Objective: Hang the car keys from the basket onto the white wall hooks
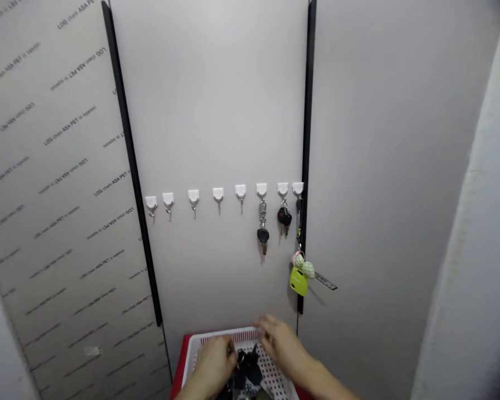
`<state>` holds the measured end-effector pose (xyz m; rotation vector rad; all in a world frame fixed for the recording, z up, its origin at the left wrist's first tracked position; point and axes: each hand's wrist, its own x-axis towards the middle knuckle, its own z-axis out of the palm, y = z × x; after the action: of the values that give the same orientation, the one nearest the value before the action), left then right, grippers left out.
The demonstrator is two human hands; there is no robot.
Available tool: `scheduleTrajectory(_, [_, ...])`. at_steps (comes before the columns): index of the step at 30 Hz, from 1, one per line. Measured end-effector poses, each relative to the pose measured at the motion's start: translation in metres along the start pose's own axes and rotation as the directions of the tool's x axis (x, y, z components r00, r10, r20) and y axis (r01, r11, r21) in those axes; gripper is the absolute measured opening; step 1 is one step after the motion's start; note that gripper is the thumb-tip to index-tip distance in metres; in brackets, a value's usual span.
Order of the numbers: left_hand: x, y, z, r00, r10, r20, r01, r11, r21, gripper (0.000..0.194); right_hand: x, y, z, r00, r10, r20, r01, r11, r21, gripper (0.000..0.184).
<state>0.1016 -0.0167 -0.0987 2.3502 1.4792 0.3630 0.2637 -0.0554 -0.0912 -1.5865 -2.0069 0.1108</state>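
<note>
A white perforated basket point(216, 336) with a red rim sits at the bottom of the view and holds a heap of dark keys point(246, 368). My left hand point(215, 362) is curled over the keys inside the basket, fingers closed among them. My right hand point(281, 343) reaches in from the right, its fingers bent at the basket's far rim; what they pinch is hidden. On the wall above is a row of white hooks point(218, 194). The three rightmost hooks carry a black key point(263, 234), a black and red fob point(284, 215) and a yellow-green tag point(299, 280).
The grey wall panel point(216, 111) is framed by two black vertical strips point(307, 139). Several hooks at the left hang bare. A film-covered panel with printed text point(54, 194) stands at the left. A pale wall edge point(479, 250) runs down the right.
</note>
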Motion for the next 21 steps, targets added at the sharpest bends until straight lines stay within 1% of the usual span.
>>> scheduleTrajectory(1, [0.006,0.005,-0.009,0.999,0.026,-0.039,-0.027,0.999,-0.036,0.020,0.009,-0.001,-0.019,0.992,-0.020,-0.126,0.019,1.000,-0.007,0.027])
scheduleTrajectory(2, [0.013,0.012,-0.020,0.995,0.056,-0.083,-0.063,0.995,-0.078,0.020,0.018,-0.002,-0.039,0.966,-0.035,-0.255,0.030,0.999,-0.025,0.027])
scheduleTrajectory(3, [0.020,0.021,-0.032,0.988,0.084,-0.131,-0.100,0.987,-0.123,0.021,0.028,-0.004,-0.059,0.915,-0.057,-0.400,0.040,0.998,-0.051,0.024])
scheduleTrajectory(4, [0.027,0.031,-0.045,0.976,0.102,-0.190,-0.134,0.978,-0.162,0.022,0.038,-0.005,-0.079,0.847,-0.076,-0.526,0.042,0.996,-0.077,0.022])
scheduleTrajectory(5, [0.034,0.044,-0.058,0.957,0.121,-0.264,-0.174,0.967,-0.187,0.023,0.047,-0.006,-0.097,0.775,-0.095,-0.625,0.039,0.994,-0.102,0.021])
scheduleTrajectory(6, [0.040,0.057,-0.070,0.930,0.137,-0.340,-0.215,0.955,-0.204,0.025,0.055,-0.008,-0.112,0.711,-0.115,-0.694,0.034,0.991,-0.130,0.021])
scheduleTrajectory(7, [0.045,0.070,-0.081,0.904,0.151,-0.399,-0.254,0.942,-0.219,0.027,0.063,-0.009,-0.125,0.661,-0.130,-0.739,0.017,0.987,-0.159,0.021])
scheduleTrajectory(8, [0.050,0.084,-0.091,0.880,0.153,-0.449,-0.279,0.933,-0.229,0.031,0.069,-0.011,-0.135,0.631,-0.140,-0.763,-0.006,0.983,-0.186,0.022])
scheduleTrajectory(9, [0.054,0.096,-0.099,0.859,0.147,-0.491,-0.291,0.929,-0.230,0.036,0.075,-0.012,-0.142,0.620,-0.144,-0.771,-0.035,0.977,-0.211,0.023])
scheduleTrajectory(10, [0.058,0.107,-0.106,0.843,0.137,-0.520,-0.289,0.931,-0.225,0.040,0.080,-0.013,-0.147,0.624,-0.140,-0.769,-0.068,0.970,-0.232,0.024])
scheduleTrajectory(11, [0.062,0.117,-0.110,0.833,0.121,-0.540,-0.275,0.937,-0.214,0.044,0.085,-0.013,-0.150,0.638,-0.130,-0.759,-0.101,0.963,-0.250,0.025])
scheduleTrajectory(13, [0.069,0.130,-0.115,0.831,0.087,-0.549,-0.226,0.955,-0.191,0.047,0.092,-0.013,-0.151,0.676,-0.103,-0.729,-0.160,0.946,-0.282,0.026])
scheduleTrajectory(15, [0.075,0.137,-0.116,0.838,0.068,-0.541,-0.194,0.965,-0.179,0.040,0.097,-0.011,-0.151,0.709,-0.091,-0.700,-0.193,0.929,-0.316,0.025])
scheduleTrajectory(17, [0.081,0.140,-0.116,0.844,0.075,-0.532,-0.209,0.958,-0.195,0.029,0.100,-0.009,-0.153,0.728,-0.100,-0.678,-0.186,0.923,-0.336,0.024])
scheduleTrajectory(19, [0.087,0.143,-0.117,0.852,0.097,-0.514,-0.258,0.933,-0.251,0.020,0.101,-0.008,-0.156,0.731,-0.122,-0.672,-0.151,0.931,-0.333,0.023])
scheduleTrajectory(21, [0.091,0.146,-0.120,0.864,0.100,-0.493,-0.303,0.885,-0.352,0.015,0.101,-0.009,-0.161,0.714,-0.139,-0.686,-0.114,0.944,-0.310,0.022])
